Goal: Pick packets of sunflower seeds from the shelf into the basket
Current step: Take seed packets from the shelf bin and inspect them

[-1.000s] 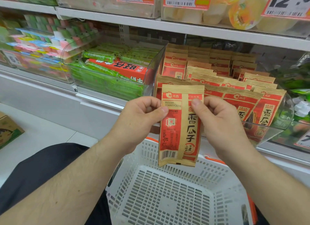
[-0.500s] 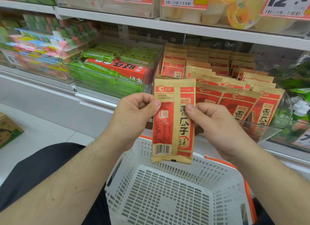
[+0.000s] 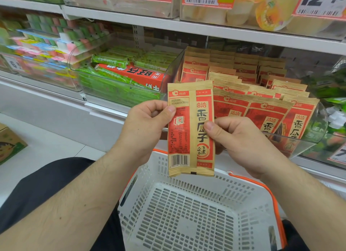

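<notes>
A cardboard box [image 3: 9, 142] sits on the floor at far left. Green snack packs [image 3: 116, 86] fill a clear bin. The left hand [image 3: 144, 125] pinches the left edge of a seed packet [image 3: 189, 131], thumb on its back face. The right hand [image 3: 241, 138] pinches its right edge. The packet hangs upright above the white basket [image 3: 187, 213]. More seed packets [image 3: 262, 93] stand on the shelf [image 3: 206, 29] behind.
</notes>
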A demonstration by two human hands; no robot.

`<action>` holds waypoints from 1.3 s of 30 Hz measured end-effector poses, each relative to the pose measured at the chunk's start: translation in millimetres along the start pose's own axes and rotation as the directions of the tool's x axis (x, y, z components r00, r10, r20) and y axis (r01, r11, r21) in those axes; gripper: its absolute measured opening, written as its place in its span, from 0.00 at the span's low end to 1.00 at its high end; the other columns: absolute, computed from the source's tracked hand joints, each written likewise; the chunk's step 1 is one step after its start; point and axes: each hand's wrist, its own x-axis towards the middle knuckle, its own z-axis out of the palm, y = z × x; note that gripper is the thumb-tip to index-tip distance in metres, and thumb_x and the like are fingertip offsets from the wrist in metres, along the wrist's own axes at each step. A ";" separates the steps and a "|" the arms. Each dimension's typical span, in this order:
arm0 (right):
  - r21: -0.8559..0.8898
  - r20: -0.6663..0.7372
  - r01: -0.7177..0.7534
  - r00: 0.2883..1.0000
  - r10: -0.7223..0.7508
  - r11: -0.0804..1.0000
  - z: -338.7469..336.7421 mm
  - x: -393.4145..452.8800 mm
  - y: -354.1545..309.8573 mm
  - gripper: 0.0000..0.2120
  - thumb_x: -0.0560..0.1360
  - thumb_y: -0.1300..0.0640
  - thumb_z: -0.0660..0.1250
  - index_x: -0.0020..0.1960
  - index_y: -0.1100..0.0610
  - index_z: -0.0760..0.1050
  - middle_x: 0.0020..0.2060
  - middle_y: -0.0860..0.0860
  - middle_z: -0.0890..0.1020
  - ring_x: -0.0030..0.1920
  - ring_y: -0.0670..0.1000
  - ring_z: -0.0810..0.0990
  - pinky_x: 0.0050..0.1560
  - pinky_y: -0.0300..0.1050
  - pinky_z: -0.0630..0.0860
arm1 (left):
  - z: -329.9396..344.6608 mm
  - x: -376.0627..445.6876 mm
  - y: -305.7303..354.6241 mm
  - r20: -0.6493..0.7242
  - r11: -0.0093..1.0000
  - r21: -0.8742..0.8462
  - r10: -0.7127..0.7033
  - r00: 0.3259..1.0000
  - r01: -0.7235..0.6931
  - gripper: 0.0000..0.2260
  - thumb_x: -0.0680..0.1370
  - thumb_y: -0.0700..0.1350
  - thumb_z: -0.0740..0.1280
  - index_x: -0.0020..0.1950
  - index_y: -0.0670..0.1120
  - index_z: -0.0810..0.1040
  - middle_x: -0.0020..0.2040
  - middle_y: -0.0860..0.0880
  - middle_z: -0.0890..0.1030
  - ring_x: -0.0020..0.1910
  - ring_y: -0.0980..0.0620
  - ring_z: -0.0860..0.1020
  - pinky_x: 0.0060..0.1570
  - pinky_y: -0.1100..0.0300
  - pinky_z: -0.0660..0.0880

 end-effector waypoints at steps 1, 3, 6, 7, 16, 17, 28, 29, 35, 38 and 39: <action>0.002 0.014 -0.005 1.000 0.004 1.000 -0.1 -0.7 -1.3 0.21 0.69 0.44 0.66 0.43 0.64 0.81 0.34 0.54 0.85 0.32 0.47 0.79 0.35 0.39 0.74 | 0.0 0.2 -0.2 -0.004 1.000 -0.005 -0.002 1.000 0.002 0.09 0.81 0.38 0.64 0.41 0.43 0.78 0.31 0.50 0.82 0.28 0.56 0.78 0.25 0.64 0.74; 0.029 0.062 -0.029 0.998 0.027 0.999 0.5 -3.1 -4.1 0.16 0.69 0.48 0.67 0.45 0.62 0.82 0.34 0.51 0.86 0.31 0.44 0.81 0.33 0.36 0.74 | -0.3 0.9 0.0 -0.018 1.000 -0.014 -0.006 1.000 0.006 0.10 0.81 0.38 0.63 0.41 0.43 0.78 0.31 0.50 0.82 0.28 0.56 0.78 0.25 0.64 0.74; 0.018 0.139 -0.074 0.988 0.071 0.997 2.3 -5.5 -5.6 0.18 0.69 0.50 0.67 0.51 0.61 0.83 0.38 0.54 0.87 0.34 0.47 0.84 0.32 0.37 0.76 | -2.2 2.8 1.0 -0.050 0.999 -0.039 -0.015 0.999 0.013 0.11 0.81 0.38 0.63 0.39 0.44 0.77 0.30 0.50 0.81 0.27 0.56 0.77 0.25 0.65 0.73; -0.020 0.153 -0.073 0.985 0.075 0.997 2.9 -5.6 -5.6 0.19 0.70 0.49 0.67 0.53 0.60 0.83 0.40 0.54 0.87 0.35 0.49 0.84 0.33 0.39 0.77 | -2.7 3.2 1.3 -0.057 0.999 -0.046 -0.018 0.998 0.016 0.11 0.81 0.38 0.64 0.39 0.44 0.77 0.30 0.51 0.81 0.27 0.56 0.77 0.24 0.65 0.73; -0.157 0.244 -0.001 0.969 0.040 0.988 -1.2 -10.2 -11.9 0.18 0.71 0.58 0.75 0.60 0.53 0.79 0.37 0.62 0.84 0.35 0.56 0.84 0.40 0.50 0.83 | -7.0 7.4 -0.9 -0.089 0.999 -0.047 -0.029 0.996 0.025 0.10 0.81 0.40 0.64 0.40 0.45 0.78 0.31 0.51 0.80 0.27 0.56 0.76 0.24 0.65 0.71; -0.176 0.243 0.016 0.970 0.028 0.984 -0.5 -10.6 -12.1 0.19 0.71 0.61 0.76 0.60 0.52 0.79 0.36 0.61 0.84 0.33 0.54 0.84 0.39 0.49 0.83 | -7.7 8.2 -1.9 -0.082 0.999 -0.040 -0.033 0.996 0.030 0.10 0.81 0.40 0.65 0.41 0.45 0.79 0.31 0.50 0.80 0.28 0.55 0.76 0.24 0.65 0.72; -0.530 0.187 0.188 0.977 -0.103 0.827 17.6 -16.1 -13.9 0.42 0.70 0.58 0.76 0.74 0.35 0.59 0.26 0.45 0.79 0.28 0.44 0.79 0.36 0.43 0.77 | -2.9 6.3 -12.2 -0.031 0.992 0.122 0.045 0.999 -0.041 0.09 0.75 0.43 0.72 0.42 0.45 0.73 0.38 0.52 0.80 0.37 0.53 0.80 0.40 0.54 0.82; -0.558 0.185 0.196 0.977 -0.110 0.806 18.0 -15.2 -12.9 0.43 0.70 0.57 0.76 0.75 0.36 0.57 0.26 0.44 0.79 0.28 0.43 0.79 0.36 0.42 0.77 | -1.9 4.1 -11.3 0.008 0.993 0.112 0.040 0.999 -0.041 0.12 0.73 0.45 0.75 0.41 0.44 0.73 0.36 0.53 0.80 0.36 0.54 0.80 0.40 0.55 0.82; -0.538 0.209 0.203 0.972 -0.103 0.818 20.4 -16.4 -8.3 0.37 0.71 0.48 0.74 0.73 0.35 0.59 0.28 0.45 0.82 0.29 0.43 0.80 0.33 0.37 0.75 | -2.5 1.2 -13.8 0.130 0.993 0.112 0.016 0.991 -0.030 0.19 0.64 0.46 0.81 0.40 0.45 0.71 0.36 0.52 0.83 0.36 0.53 0.81 0.45 0.54 0.80; -0.379 0.096 0.212 0.977 -0.190 0.901 16.0 -14.3 -5.6 0.17 0.74 0.40 0.64 0.62 0.36 0.75 0.29 0.51 0.82 0.29 0.49 0.79 0.34 0.49 0.77 | -3.4 1.8 -15.8 0.180 0.993 0.105 0.040 0.983 -0.060 0.14 0.64 0.44 0.76 0.39 0.45 0.71 0.39 0.47 0.84 0.38 0.51 0.81 0.49 0.50 0.79; -0.327 0.048 0.214 0.976 -0.210 0.921 14.9 -13.6 -6.0 0.14 0.75 0.39 0.63 0.57 0.40 0.79 0.30 0.52 0.81 0.29 0.51 0.79 0.33 0.52 0.77 | -3.0 1.1 -16.2 0.200 0.991 0.109 0.049 0.979 -0.072 0.15 0.63 0.44 0.77 0.38 0.45 0.72 0.42 0.43 0.84 0.40 0.49 0.81 0.50 0.48 0.79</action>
